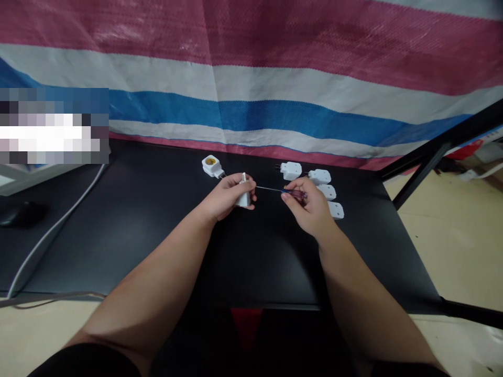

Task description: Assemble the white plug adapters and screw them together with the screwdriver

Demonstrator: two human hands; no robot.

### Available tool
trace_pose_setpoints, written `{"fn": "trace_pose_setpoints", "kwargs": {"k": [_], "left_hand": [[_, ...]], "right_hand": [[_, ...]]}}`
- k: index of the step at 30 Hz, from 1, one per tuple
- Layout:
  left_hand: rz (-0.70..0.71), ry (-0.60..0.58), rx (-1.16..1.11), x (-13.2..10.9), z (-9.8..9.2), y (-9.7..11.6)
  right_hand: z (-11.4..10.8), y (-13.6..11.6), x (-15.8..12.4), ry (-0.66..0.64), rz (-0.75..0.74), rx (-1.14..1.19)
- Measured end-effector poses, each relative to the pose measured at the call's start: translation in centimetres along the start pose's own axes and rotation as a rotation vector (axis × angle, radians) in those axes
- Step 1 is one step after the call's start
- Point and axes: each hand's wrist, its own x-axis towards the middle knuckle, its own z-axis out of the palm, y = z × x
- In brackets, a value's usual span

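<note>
In my left hand is a small white plug adapter, gripped between thumb and fingers and partly covered by them. My right hand pinches the dark reddish handle of a screwdriver. Its thin metal shaft points left, and the tip reaches the side of the adapter by my left fingers; whether it touches a screw is too small to tell. Beyond my left hand lies a white lamp socket plug with a round, yellowish opening. Near my right hand lie several white plug adapters, some partly hidden behind it.
Everything lies on a black table. A striped plastic sheet hangs behind it. At left are a black mouse, a white cable and a blurred-out device. A black metal frame bar stands at the right edge.
</note>
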Motion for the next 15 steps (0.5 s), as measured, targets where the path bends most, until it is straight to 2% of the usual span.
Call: {"fn": "trace_pose_setpoints", "kwargs": {"k": [5,11,15], "left_hand": [[0.159,-0.032,0.244,-0.1,0.3,-0.1],[0.205,0.005,0.324,-0.3,0.1,0.2],[0.227,-0.007,0.38,-0.2,0.1,0.2]], "right_hand": [[-0.6,-0.4,0.5,0.0,0.068,-0.098],[-0.5,0.4,0.4,-0.08,0.041,0.003],[-0.4,0.9,0.4,-0.086,0.112,-0.024]]}}
